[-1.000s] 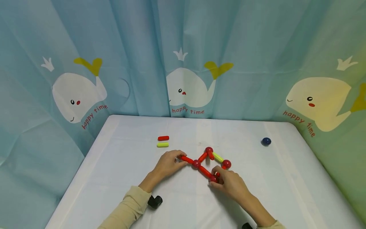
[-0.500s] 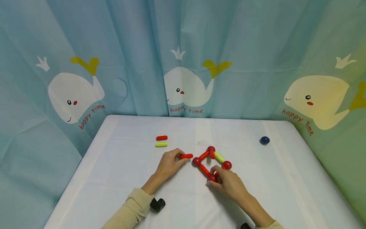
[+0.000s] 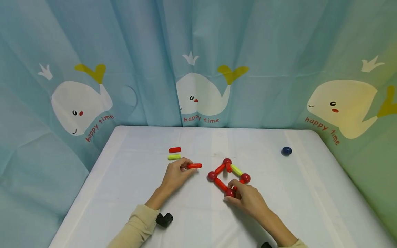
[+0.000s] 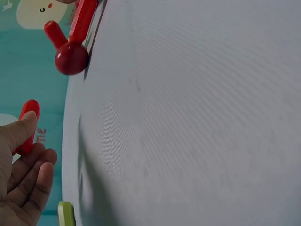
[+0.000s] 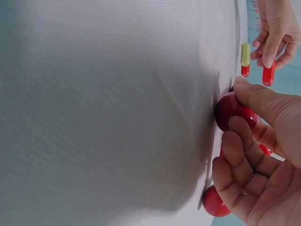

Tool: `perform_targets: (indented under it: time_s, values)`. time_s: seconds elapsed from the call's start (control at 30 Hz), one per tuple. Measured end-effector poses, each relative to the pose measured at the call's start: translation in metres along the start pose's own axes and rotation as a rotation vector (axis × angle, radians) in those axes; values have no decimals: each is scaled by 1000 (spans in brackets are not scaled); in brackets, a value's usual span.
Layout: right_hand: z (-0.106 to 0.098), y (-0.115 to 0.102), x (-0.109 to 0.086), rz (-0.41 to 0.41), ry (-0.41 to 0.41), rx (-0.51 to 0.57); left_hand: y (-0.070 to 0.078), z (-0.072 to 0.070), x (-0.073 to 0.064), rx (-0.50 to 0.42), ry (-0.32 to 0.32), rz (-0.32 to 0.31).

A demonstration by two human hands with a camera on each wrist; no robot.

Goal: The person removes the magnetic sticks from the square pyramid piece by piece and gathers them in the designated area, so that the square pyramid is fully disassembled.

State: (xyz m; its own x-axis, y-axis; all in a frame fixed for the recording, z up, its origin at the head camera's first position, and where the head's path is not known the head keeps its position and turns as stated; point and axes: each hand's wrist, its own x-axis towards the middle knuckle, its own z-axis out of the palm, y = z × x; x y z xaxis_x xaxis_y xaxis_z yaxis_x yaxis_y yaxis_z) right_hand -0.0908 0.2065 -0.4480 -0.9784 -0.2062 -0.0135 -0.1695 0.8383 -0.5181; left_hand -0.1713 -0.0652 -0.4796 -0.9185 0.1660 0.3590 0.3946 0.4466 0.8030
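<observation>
My left hand [image 3: 174,176] pinches a short red rod [image 3: 194,166] between thumb and fingers, held left of a four-sided frame and apart from it. Red balls sit at the frame's corners, such as the left ball [image 3: 212,176] and the far ball [image 3: 227,161]. Its sides are red rods and one yellow-green rod [image 3: 236,169]. From the far ball another red rod [image 3: 228,167] sticks out. My right hand [image 3: 252,200] grips the near corner's red ball [image 5: 227,111] with its thumb and curled fingers, hiding part of the near right side.
Behind the left hand lie a red rod [image 3: 175,150] and a yellow-green rod [image 3: 174,157]. A dark blue ball [image 3: 286,151] rests at the table's back right. A whale-printed curtain [image 3: 149,69] hangs round the white table [image 3: 310,193].
My left hand pulled its red rod off the frame's left ball and moved it away to the left. The right hand stays at the near corner ball.
</observation>
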Motion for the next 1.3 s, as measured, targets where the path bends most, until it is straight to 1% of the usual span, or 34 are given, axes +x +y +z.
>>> perform_targets:
  time_s: [0.17,0.4,0.53,0.67,0.8,0.9,1.07,1.3]
  values:
    - [-1,1,0,-16,3,11,-12,-13,-5,19,10,-6]
    - [-2,4,0,-37,-19,19,-24,-39,-16,60,9,-77]
    - [-2,6,0,-37,-42,25,-30,-52,-19,132,-7,-103]
    - [-2,7,0,-49,-49,32,-36,-61,-17,212,-22,-130]
    - [-2,6,1,-67,-41,35,-40,-66,-10,274,-44,-157]
    - [-2,6,2,-74,-33,30,-42,-67,-4,317,-71,-174]
    - [-2,5,2,-51,-35,23,-42,-68,5,365,-111,-172]
    - [-3,4,1,-41,-44,18,-42,-69,12,410,-135,-164]
